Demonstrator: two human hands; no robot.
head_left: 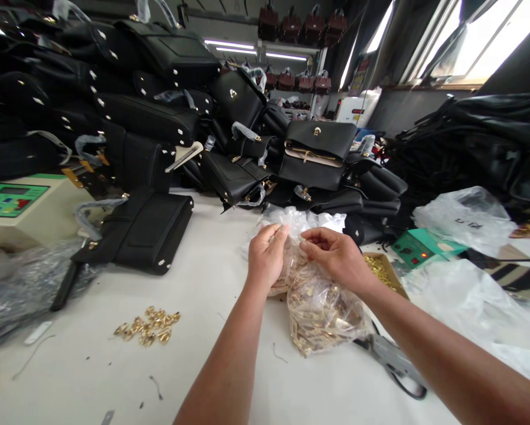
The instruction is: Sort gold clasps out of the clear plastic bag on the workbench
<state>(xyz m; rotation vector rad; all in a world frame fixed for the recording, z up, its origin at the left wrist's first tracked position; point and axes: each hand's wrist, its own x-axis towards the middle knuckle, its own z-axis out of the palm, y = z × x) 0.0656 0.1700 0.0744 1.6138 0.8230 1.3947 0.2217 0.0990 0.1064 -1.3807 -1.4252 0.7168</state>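
A clear plastic bag (320, 310) full of small gold metal fittings is held at its gathered top by both hands, near the middle of the white tabletop (203, 354). The grip of the left hand (267, 254) is closed on the crumpled plastic at the bag's mouth; the grip of the right hand (336, 254) is pinched shut on the same plastic just beside it.

Judged from this, the bag's mouth is being worked at and is not yet spread open; the fittings are seen packed inside.

A small loose pile of gold fittings (147, 324) lies well to the left, apart from the bag. Scissors (391, 363) rest partly under the right forearm. A black handbag (141, 230) lies flat beyond, with stacked handbags (318, 156) behind.
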